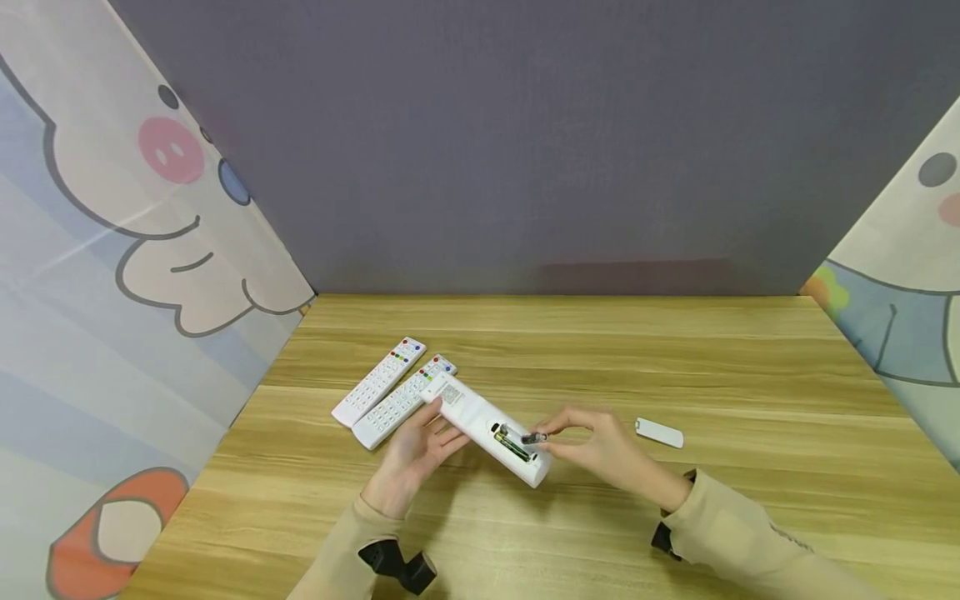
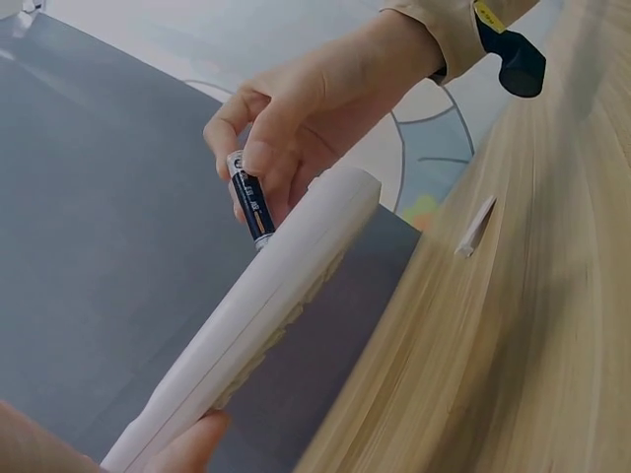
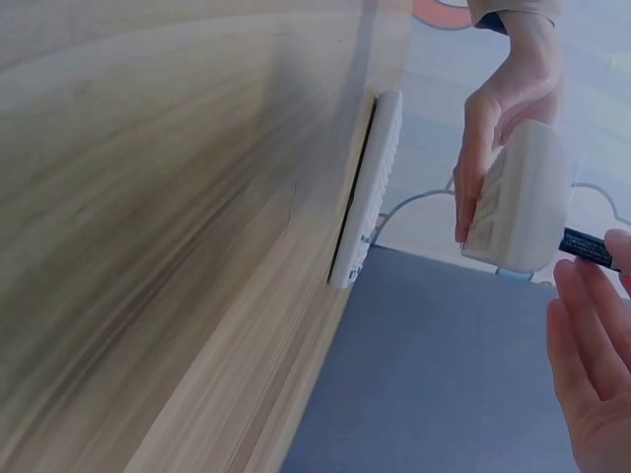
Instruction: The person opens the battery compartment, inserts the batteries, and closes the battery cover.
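Note:
A white remote control (image 1: pixel 480 421) lies back side up in my left hand (image 1: pixel 411 460), which grips it near its far-left end, above the table. Its battery compartment is uncovered, and one green-and-dark battery (image 1: pixel 512 446) sits inside. My right hand (image 1: pixel 600 447) pinches a second battery (image 2: pixel 250 200), black with a silver end, between thumb and fingers. That battery is tilted, its lower end at the remote's back; the left wrist view hides whether it touches the compartment. In the right wrist view the remote (image 3: pixel 532 202) shows end-on, with the battery (image 3: pixel 589 246) beside its back.
Two white remotes, one farther left (image 1: pixel 378 383) and one nearer (image 1: pixel 401 404), lie buttons up on the wooden table (image 1: pixel 735 358). A white battery cover (image 1: pixel 659 432) lies right of my right hand. A grey panel (image 1: pixel 525 150) stands behind the table, with cartoon-print cloth at both sides.

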Tool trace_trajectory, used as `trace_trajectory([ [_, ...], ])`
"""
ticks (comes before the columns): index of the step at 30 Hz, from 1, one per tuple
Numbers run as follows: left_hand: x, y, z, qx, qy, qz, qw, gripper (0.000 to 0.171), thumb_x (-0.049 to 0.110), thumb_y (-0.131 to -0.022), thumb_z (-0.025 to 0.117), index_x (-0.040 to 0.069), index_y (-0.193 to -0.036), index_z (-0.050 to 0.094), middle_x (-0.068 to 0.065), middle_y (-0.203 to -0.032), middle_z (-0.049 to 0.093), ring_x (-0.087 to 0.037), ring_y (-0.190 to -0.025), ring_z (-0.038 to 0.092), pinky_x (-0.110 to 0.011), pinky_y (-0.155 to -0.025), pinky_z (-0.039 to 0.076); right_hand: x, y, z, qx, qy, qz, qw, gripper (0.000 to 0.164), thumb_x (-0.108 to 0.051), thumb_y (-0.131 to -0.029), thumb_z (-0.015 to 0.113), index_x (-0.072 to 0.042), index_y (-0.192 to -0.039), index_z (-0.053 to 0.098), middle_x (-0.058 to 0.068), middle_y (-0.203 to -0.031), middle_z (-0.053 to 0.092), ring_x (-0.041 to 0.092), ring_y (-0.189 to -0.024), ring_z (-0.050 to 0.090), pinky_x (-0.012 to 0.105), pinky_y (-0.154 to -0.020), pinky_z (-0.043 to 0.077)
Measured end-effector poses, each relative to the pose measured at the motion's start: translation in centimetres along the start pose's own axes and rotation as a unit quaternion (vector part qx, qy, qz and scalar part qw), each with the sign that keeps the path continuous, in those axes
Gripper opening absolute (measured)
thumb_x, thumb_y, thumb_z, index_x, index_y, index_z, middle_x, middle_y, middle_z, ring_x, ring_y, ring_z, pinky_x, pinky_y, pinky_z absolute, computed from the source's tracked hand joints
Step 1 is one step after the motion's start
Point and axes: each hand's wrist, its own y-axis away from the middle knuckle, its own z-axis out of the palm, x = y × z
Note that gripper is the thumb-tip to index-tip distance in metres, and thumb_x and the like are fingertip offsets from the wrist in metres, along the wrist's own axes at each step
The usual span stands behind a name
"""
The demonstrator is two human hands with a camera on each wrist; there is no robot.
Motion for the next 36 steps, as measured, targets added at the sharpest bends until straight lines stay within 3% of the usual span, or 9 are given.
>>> trace_trajectory([
  [8, 0.04, 0.01, 0.1, -0.005, 0.007, 0.006, 0.9999, 0.034, 0.014, -0.096, 0.031, -0.001, -0.126, 0.029, -0.013, -0.096, 0.056, -0.036, -0.101, 0.053, -0.053, -0.101, 0.027, 0.38, -0.23, 0.27, 0.013, 0.041, -0.114, 0.993, 0.022, 0.0, -0.065, 0.072, -0.007, -0.085, 0.065, 0.004, -0.085, 0.066, 0.014, -0.079, 0.062, 0.019, -0.076, 0.051],
  [12, 0.02, 0.03, 0.13, -0.008, 0.009, 0.01, 0.9999, 0.036, 0.015, -0.096, 0.032, -0.003, -0.127, 0.028, -0.015, -0.097, 0.056, -0.034, -0.099, 0.054, -0.053, -0.101, 0.027, 0.69, -0.27, 0.37, 0.015, 0.057, -0.149, 0.987, 0.022, 0.0, -0.065, 0.072, -0.005, -0.086, 0.065, 0.005, -0.085, 0.066, 0.016, -0.079, 0.062, 0.017, -0.08, 0.048],
  [21, 0.09, 0.12, 0.12, -0.007, 0.014, 0.01, 0.9998, 0.035, 0.014, -0.096, 0.032, -0.002, -0.126, 0.029, -0.014, -0.095, 0.057, -0.032, -0.094, 0.057, -0.052, -0.101, 0.027, 0.75, 0.22, 0.26, 0.004, 0.062, -0.124, 0.99, 0.021, -0.005, -0.064, 0.074, -0.008, -0.083, 0.067, 0.001, -0.086, 0.066, 0.013, -0.082, 0.061, 0.016, -0.078, 0.049],
  [36, -0.03, 0.31, 0.24, -0.008, -0.006, 0.007, 0.9999, 0.037, 0.015, -0.096, 0.03, 0.0, -0.13, 0.027, -0.012, -0.096, 0.057, -0.03, -0.092, 0.058, -0.05, -0.098, 0.032, 0.66, -0.02, 0.95, 0.008, 0.064, -0.135, 0.989, 0.019, -0.002, -0.065, 0.072, -0.005, -0.083, 0.067, 0.006, -0.087, 0.064, 0.017, -0.08, 0.06, 0.021, -0.077, 0.051],
])
